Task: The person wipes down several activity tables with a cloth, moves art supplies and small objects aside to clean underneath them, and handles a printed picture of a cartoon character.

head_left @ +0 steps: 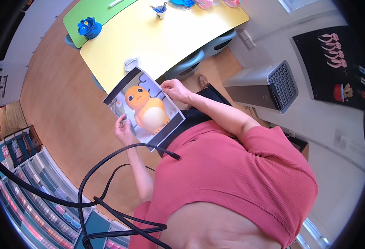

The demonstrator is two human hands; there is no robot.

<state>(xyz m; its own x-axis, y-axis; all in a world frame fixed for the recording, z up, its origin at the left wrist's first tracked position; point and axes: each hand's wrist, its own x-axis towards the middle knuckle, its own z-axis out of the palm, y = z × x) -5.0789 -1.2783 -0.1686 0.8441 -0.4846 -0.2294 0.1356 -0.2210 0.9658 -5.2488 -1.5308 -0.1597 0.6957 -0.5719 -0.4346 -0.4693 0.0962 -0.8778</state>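
Observation:
A printed picture sheet [145,109] is held between my two hands in front of my body. It shows an orange cartoon figurine with a cream belly, with dark bands at two ends of the print. My left hand [124,130] grips the sheet's lower left edge, thumb on the printed side. At the opposite edge, my right hand [177,90] pinches the paper between thumb and fingers. Just beyond the sheet's upper corner, a crumpled whitish cloth or packet [132,64] lies on the yellow table [114,40].
Blue-grey chairs [187,63] stand along the table. On top are a cup of brushes [160,11] and a blue bucket [89,28]. An air purifier [263,85] stands at right. Display racks [42,193] line the lower left. A black cable [86,174] loops before me.

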